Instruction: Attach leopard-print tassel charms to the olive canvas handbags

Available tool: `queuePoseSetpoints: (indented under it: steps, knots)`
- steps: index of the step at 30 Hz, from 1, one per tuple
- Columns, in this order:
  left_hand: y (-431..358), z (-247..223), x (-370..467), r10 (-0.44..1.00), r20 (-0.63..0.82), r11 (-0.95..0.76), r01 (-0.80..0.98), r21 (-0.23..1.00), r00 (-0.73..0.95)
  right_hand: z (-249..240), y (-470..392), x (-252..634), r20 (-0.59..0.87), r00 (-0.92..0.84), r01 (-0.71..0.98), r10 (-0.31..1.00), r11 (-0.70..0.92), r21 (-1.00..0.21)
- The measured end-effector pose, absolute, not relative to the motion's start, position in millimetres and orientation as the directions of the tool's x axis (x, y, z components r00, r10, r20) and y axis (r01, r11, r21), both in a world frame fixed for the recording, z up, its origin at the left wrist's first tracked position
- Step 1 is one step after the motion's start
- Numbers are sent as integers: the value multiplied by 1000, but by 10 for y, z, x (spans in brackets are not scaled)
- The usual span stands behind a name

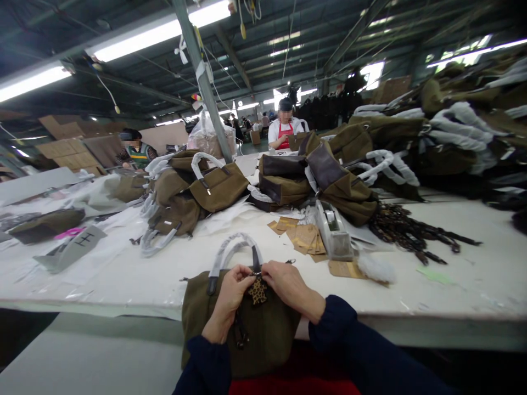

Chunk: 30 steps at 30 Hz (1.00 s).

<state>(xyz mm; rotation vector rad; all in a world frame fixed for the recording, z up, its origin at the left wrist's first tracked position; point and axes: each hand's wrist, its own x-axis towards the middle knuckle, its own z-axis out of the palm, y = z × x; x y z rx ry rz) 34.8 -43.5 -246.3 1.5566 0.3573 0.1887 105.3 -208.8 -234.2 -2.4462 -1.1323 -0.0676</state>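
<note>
An olive-green handbag leans at the table's near edge, its handle wrapped in white film and standing up. Near the base of that handle, my left hand pinches the top of a leopard-print charm. Close beside it, my right hand is closed at the same spot, fingertips by the charm's fastening; the small part between them is mostly hidden. A dark cord with beads hangs down the bag's front below my left hand.
A tape dispenser stands right of brown cards. Dark patterned straps lie farther right. Olive bags are heaped across the table. One person is across the table, another at the far left.
</note>
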Motion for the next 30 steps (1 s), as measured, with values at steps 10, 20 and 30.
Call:
queuePoseSetpoints:
  steps: [10, 20, 30]
  knots:
    - [-421, -2435, 311, 339, -154, 194, 91, 977, 928, -2233, -2192, 977, 292, 713, 661, 638, -472, -583]
    - [-425, -2344, 219, 278, -130, 366, 21, 931, 952, -2347, -1975, 833, 323, 680, 679, 659, -398, -617]
    - [-302, -2426, 155, 225, -69, 475, -47, 879, 972, -2593, -1872, 1077, 330, 560, 674, 760, -186, -715]
